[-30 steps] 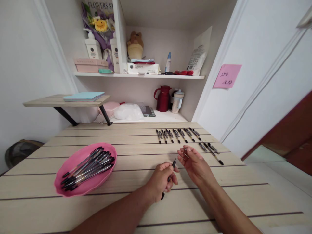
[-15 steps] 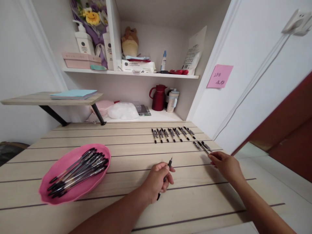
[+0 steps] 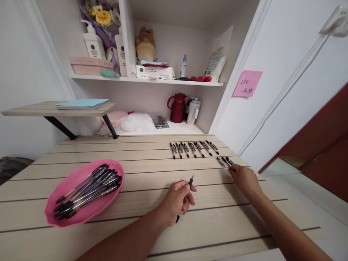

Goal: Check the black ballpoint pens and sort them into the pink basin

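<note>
My left hand [image 3: 178,199] is closed around an uncapped black pen [image 3: 191,180], its bare tip pointing up and away. The pen's dark rear end shows below the palm. At the right side of the desk, my right hand [image 3: 246,179] pinches the near end of a slim dark pen [image 3: 225,160], which lies between small pen caps [image 3: 220,162]. My fingers partly hide that end. Beyond them lies a row of several short black pens [image 3: 191,149] with caps beside them. A pink scalloped bowl [image 3: 53,206] at the left holds several clear-barrelled black pens [image 3: 89,190].
The slatted wooden desk [image 3: 144,232] runs back to white shelves. A small raised shelf [image 3: 32,108] carries blue paper [image 3: 83,104]. A red jug [image 3: 177,108] and a pale tumbler [image 3: 193,111] stand at the back. A pink note [image 3: 247,83] is on the right wall.
My right hand has slid a little forward and left along the pen among the caps. My left hand keeps its pen in nearly the same place. The view has shifted slightly.
</note>
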A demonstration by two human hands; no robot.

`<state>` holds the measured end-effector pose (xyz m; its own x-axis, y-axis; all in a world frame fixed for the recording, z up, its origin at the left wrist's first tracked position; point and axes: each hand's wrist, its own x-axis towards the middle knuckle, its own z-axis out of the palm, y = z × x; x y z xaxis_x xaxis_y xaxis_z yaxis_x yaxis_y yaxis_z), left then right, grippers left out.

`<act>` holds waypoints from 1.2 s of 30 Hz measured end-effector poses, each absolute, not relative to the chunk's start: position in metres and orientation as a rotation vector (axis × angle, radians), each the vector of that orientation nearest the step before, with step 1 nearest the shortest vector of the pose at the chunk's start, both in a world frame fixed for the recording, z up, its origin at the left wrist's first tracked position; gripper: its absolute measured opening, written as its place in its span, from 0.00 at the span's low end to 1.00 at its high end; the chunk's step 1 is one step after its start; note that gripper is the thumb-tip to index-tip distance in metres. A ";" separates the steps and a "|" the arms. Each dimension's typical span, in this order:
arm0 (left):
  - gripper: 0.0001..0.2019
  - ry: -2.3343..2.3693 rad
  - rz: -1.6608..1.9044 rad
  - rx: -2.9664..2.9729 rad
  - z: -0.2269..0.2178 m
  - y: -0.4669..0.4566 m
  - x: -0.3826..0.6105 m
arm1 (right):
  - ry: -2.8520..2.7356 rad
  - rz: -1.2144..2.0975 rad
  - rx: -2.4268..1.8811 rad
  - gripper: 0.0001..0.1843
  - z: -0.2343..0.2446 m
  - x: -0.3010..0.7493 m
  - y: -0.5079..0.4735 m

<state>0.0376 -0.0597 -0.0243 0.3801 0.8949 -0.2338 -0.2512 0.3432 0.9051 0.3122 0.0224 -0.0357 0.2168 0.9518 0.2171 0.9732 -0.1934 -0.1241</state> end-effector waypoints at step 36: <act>0.13 0.834 0.889 0.903 -0.027 -0.058 0.037 | -1.814 -0.199 -2.401 0.16 -0.027 0.309 0.024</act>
